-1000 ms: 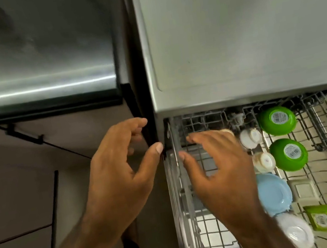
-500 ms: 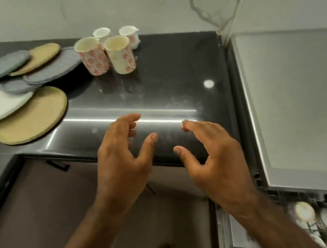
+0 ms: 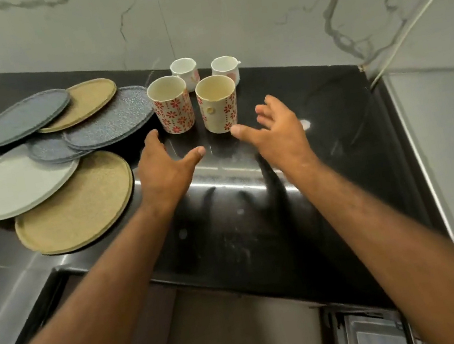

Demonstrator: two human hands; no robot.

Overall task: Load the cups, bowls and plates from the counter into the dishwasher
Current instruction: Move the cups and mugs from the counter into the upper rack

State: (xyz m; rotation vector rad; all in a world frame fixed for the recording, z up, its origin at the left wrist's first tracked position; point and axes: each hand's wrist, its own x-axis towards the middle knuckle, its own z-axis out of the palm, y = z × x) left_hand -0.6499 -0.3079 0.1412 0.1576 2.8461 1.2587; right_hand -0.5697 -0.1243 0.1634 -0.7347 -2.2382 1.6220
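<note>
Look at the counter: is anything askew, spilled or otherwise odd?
The plates lie in a loose, overlapping sprawl rather than a neat stack. Pale smudges mark the dark counter near its front edge. The four cups stand upright; nothing looks spilled.

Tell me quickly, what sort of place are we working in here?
Most likely a home kitchen: a dark stone counter against a marbled wall, with flowered cups and a spread of plates on it.

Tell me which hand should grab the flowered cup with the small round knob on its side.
Right. The right hand is open with its thumb tip almost at the base of the knobbed flowered cup. The left hand, also open, sits nearer the other flowered cup, so it would probably suit that one.
</note>
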